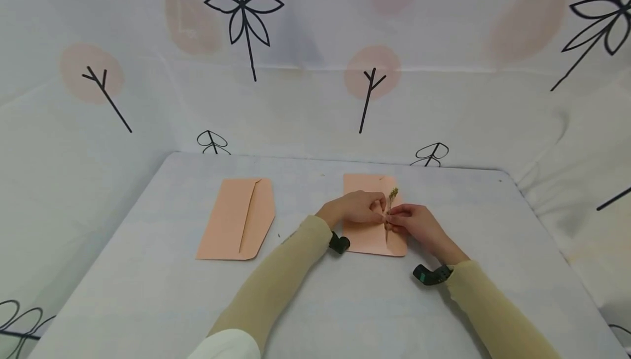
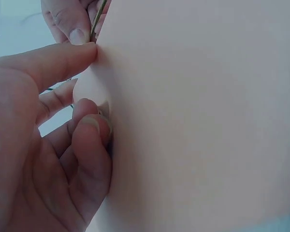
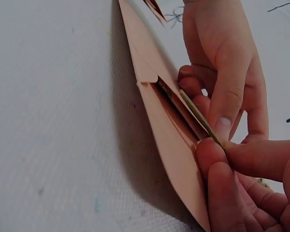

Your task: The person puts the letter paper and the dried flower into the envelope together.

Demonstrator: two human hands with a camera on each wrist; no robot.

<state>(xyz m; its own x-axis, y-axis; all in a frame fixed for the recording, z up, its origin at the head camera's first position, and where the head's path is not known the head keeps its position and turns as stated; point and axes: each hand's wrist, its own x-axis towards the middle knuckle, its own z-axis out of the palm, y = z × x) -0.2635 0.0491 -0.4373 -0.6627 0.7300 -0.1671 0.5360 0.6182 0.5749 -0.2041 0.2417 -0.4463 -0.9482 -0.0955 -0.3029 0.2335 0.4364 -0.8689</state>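
Observation:
A peach paper envelope (image 1: 365, 243) lies under both hands, with the slit between its panels parted. My left hand (image 1: 359, 206) grips the lifted paper edge at that slit; in the left wrist view its thumb and fingers are bent at the edge of the envelope (image 2: 193, 121). My right hand (image 1: 419, 224) pinches the thin stem of a dried flower sprig (image 1: 393, 193), whose yellowish head points away from me. In the right wrist view the stem (image 3: 197, 112) slants over the open slit, its bare end free. The fingertips of both hands meet closely there.
A second peach envelope (image 1: 229, 222), its side flap folded out, lies to the left on the white table (image 1: 365, 315). Printed white cloth (image 1: 305, 107) hangs behind the table and along its sides. Each wrist wears a dark camera band (image 1: 431, 275).

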